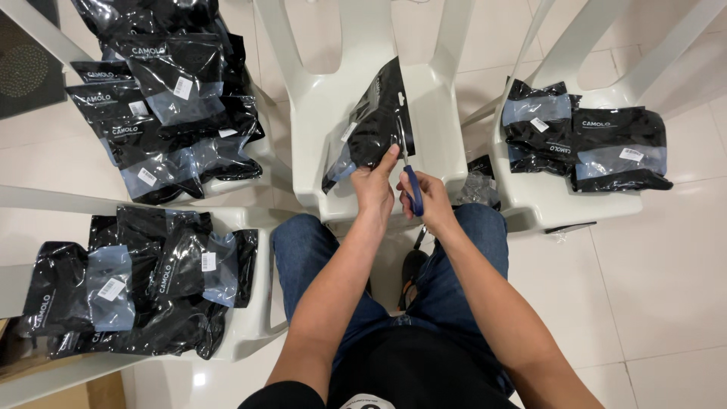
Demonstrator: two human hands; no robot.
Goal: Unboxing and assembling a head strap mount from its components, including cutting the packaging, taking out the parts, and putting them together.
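My left hand [375, 184] grips the lower edge of a black plastic package [372, 125], holding it tilted above the seat of the white chair [333, 98] in front of me. My right hand [426, 198] holds blue-handled scissors [413, 189], whose thin blades point up along the package's right edge. The two hands are close together, just above my knees in blue jeans.
White plastic chairs surround me. The chair at upper left carries a pile of black packages [163, 98], another pile [136, 291] lies on the chair at lower left, and a smaller stack [587, 140] rests on the right chair. A crumpled clear wrapper [478, 185] lies between chairs.
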